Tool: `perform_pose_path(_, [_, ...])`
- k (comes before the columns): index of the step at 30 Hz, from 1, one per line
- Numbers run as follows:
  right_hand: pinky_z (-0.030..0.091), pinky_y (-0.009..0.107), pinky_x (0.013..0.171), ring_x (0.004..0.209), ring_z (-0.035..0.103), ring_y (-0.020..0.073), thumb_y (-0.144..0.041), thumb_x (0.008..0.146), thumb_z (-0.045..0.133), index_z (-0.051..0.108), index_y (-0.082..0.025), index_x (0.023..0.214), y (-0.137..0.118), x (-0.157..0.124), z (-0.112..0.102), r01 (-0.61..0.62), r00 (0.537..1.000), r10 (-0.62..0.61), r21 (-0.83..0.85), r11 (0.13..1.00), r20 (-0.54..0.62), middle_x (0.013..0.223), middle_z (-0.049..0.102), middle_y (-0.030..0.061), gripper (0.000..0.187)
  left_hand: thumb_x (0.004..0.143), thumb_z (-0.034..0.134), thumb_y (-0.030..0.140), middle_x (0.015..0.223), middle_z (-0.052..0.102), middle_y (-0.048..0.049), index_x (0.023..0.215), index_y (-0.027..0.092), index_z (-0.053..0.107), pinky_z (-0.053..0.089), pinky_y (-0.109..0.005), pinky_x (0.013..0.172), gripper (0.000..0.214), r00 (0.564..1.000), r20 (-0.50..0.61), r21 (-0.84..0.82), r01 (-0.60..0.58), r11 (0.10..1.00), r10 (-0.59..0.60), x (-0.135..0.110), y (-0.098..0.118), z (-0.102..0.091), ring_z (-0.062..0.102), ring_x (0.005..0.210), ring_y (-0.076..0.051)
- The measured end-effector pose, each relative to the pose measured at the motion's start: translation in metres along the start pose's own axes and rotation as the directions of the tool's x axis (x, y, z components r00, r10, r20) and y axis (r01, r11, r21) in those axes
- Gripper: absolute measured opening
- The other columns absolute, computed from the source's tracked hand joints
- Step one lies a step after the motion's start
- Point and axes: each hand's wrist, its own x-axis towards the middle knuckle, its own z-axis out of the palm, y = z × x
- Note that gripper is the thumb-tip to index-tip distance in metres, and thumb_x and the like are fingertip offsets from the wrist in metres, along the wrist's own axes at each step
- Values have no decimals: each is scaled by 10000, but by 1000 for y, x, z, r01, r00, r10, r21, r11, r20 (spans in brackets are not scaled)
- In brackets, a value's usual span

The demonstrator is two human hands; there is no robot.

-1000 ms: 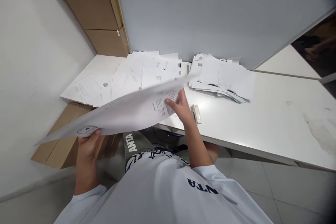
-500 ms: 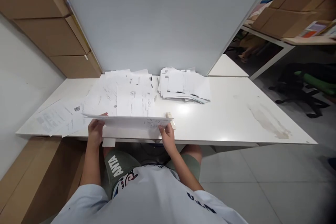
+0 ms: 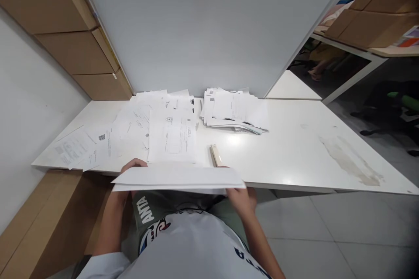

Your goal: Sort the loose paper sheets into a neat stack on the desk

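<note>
Between my hands I hold sheets of paper (image 3: 178, 178), blank white on the side facing me, level with the desk's front edge. My left hand (image 3: 131, 166) grips their left end, its fingers partly hidden behind them. At the right end my right hand (image 3: 238, 195) pinches the lower corner. Just beyond the sheets lies a cream-coloured stapler (image 3: 215, 155), its near end close to my right fingers. A printed page (image 3: 172, 137) rests on the desk in front of me, on top of other spread papers (image 3: 129, 122).
A stack of papers (image 3: 234, 109) sits at the back of the white desk (image 3: 288, 148), against the whiteboard (image 3: 209, 30). Cardboard boxes (image 3: 75, 52) are piled at the left, and an opened box (image 3: 55, 209) stands below the desk. A stained patch (image 3: 352, 161) marks the right side.
The held sheets have come nearer to my body and tipped, showing a blank face instead of print. My right hand has moved right and down. More of the stapler shows.
</note>
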Motion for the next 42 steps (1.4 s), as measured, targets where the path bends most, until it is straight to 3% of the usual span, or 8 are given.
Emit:
perform_pose_path(5, [536, 374, 778, 912, 667, 273, -517, 716, 722, 676, -213, 1019, 23, -35, -64, -286, 957, 289, 119, 951, -3, 1008, 729, 93, 431, 616, 680, 276, 918, 741, -49, 952, 191, 684, 476, -439, 943, 346, 896, 229, 109, 365, 925, -381, -31, 6, 53, 656, 1009, -316])
perform_pose_path(10, [534, 381, 824, 953, 671, 267, -446, 680, 750, 671, -235, 1058, 40, -80, -120, -447, 875, 468, 169, 879, -121, 1088, 722, 76, 440, 589, 599, 208, 899, 699, -16, 987, 198, 555, 475, -365, 887, 401, 774, 484, 116, 405, 907, -408, -42, -8, 124, 645, 948, -243])
perform_pose_path(14, [546, 377, 805, 980, 676, 277, -364, 684, 699, 676, -245, 1072, 53, -110, -164, -532, 799, 558, 172, 830, -223, 1073, 728, 52, 407, 714, 585, 276, 675, 537, 79, 1006, 231, 383, 446, -271, 620, 357, 782, 456, 221, 363, 905, -425, -52, -15, 166, 552, 579, -141])
perform_pose_path(17, [562, 383, 771, 977, 680, 296, -327, 655, 696, 691, -250, 1021, 62, -120, -197, -575, 756, 595, 156, 803, -273, 1047, 733, 44, 374, 809, 580, 318, 606, 427, 104, 1013, 232, 359, 387, -250, 567, 314, 833, 405, 463, 169, 870, -377, -58, -2, 189, 476, 512, -125])
perform_pose_path(23, [589, 406, 757, 1000, 680, 313, -307, 677, 702, 695, -274, 1054, 70, -102, -243, -562, 786, 581, 149, 814, -211, 1085, 725, 41, 378, 900, 526, 302, 584, 403, 85, 1076, 223, 396, 322, -260, 541, 233, 901, 393, 646, -129, 753, -183, -51, 35, 230, 454, 517, -141])
perform_pose_path(29, [598, 412, 760, 991, 691, 309, -297, 687, 678, 678, -266, 1075, 71, -66, -251, -534, 832, 545, 123, 837, -100, 1082, 727, 43, 389, 929, 478, 268, 768, 557, 24, 1150, 228, 433, 430, -291, 620, 229, 897, 436, 568, -330, 754, 64, -34, 45, 246, 550, 655, -152])
perform_pose_path(34, [598, 416, 712, 941, 702, 317, -330, 657, 719, 658, -262, 1089, 63, -42, -251, -581, 808, 588, 123, 805, -34, 1079, 726, 49, 442, 903, 494, 260, 1234, 576, -119, 1264, 190, 450, 440, -442, 999, 370, 796, 534, 516, -573, 637, 283, -27, 19, 243, 515, 1188, -268])
perform_pose_path(42, [572, 347, 634, 932, 697, 295, -357, 633, 778, 681, -253, 1091, 49, -19, -253, -606, 790, 613, 128, 785, -24, 1151, 699, 65, 480, 964, 397, 376, 1545, 340, -135, 1465, 210, 284, 277, -534, 1168, 539, 757, 604, 492, -601, 630, 250, -26, -14, 243, 264, 1455, -314])
